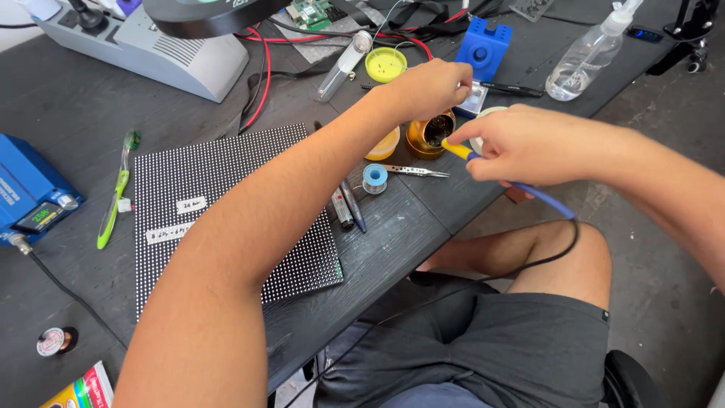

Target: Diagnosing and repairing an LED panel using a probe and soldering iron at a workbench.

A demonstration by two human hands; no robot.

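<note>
My right hand point(521, 145) grips a soldering iron point(461, 152) with a yellow and blue handle; its tip pokes into a gold tip-cleaner pot point(429, 134) of brass wool. A black cable point(555, 249) runs from the iron down over my knee. My left hand point(430, 87) reaches across the table just above and behind the pot, fingers pinched together near a small square metal item point(477, 102); what it holds cannot be made out. My left forearm crosses over a black dotted LED panel point(219, 204).
Tweezers point(411, 171), a solder spool point(374, 177) and two pens point(347, 205) lie beside the panel. Behind are a yellow lid point(386, 64), blue block point(484, 47), spray bottle point(589, 51), grey machine point(143, 41). A blue station point(30, 193) and green toothbrush point(117, 193) sit left.
</note>
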